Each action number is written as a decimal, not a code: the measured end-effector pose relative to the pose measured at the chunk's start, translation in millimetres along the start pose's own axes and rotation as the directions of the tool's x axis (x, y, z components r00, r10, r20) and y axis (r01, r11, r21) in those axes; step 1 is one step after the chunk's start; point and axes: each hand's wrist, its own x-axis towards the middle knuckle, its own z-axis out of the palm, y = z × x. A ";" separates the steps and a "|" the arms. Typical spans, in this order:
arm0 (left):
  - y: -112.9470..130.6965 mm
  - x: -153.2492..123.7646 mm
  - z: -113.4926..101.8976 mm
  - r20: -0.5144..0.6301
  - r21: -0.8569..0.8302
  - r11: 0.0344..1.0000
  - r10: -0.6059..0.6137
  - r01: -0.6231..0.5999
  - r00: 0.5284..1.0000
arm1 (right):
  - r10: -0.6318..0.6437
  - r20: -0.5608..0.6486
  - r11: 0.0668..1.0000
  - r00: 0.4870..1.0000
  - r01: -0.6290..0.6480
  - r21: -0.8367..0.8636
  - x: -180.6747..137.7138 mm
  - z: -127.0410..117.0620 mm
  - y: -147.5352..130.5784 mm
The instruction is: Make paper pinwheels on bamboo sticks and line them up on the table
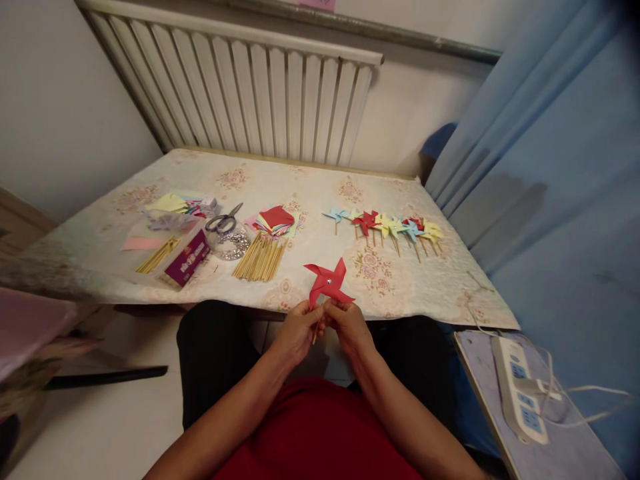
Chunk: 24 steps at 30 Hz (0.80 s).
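Note:
A red paper pinwheel [331, 279] with a shiny pin at its centre is held up at the table's front edge. My left hand [301, 325] is closed round its thin wooden stick [316, 331], just under the blades. My right hand [347, 320] pinches close beside the left one, at the lower blade and the top of the stick; its exact grip is partly hidden. Nearby on the table lie a bundle of sticks [261, 257], a stack of coloured paper squares [277, 221] and a round clear container of metal pins [231, 244].
Scissors [225, 220] rest on the pin container. To the left are a purple and white box [186, 259] and more coloured paper [173, 203]. Several finished pinwheels [390, 227] lie in a row at right. A power strip [520, 390] sits on a side table.

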 end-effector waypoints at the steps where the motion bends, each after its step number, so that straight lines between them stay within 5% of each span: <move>1: -0.4 0.0 -0.3 0.002 -0.002 1.000 0.002 -0.002 1.000 | 0.002 0.000 1.000 1.000 -0.002 -0.004 0.1 -0.4 0.2; 10: -1.3 -0.8 0.2 0.005 -0.013 1.000 -0.007 0.007 1.000 | 0.009 0.040 1.000 0.999 -0.010 0.028 -0.5 -0.1 1.7; 18: -6.4 -4.5 -7.7 0.056 0.077 0.986 -0.150 0.145 0.987 | -0.008 -0.105 0.999 0.994 0.012 0.031 3.5 -4.6 -2.1; 24: -5.1 -3.3 -7.2 0.016 0.090 0.987 -0.134 0.132 0.991 | 0.004 -0.111 0.999 0.994 0.000 0.039 5.4 -11.9 -0.5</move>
